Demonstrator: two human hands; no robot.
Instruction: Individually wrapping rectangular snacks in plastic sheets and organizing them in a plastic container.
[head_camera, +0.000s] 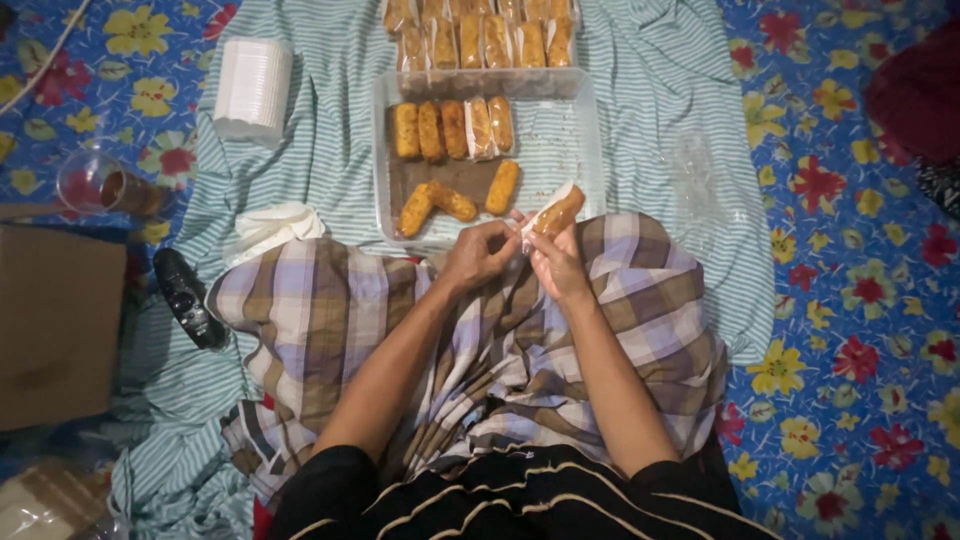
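My right hand (560, 262) holds a golden fried roll in a clear plastic sleeve (556, 213), tilted up to the right. My left hand (478, 252) pinches the sleeve's lower end, so both hands meet over my checked-cloth lap (330, 310). Just beyond them sits a clear plastic tray (560, 150) with several fried rolls (432, 130), some of them wrapped. A row of wrapped rolls (480, 40) lies past the tray.
A stack of white plastic sleeves (252, 88) and a crumpled white bag (272, 228) lie at the left on the striped cloth (650, 90). A black device (186, 298), a cardboard box (55, 325) and a plastic cup (95, 182) are further left. Flowered blue sheet (860, 300) at right.
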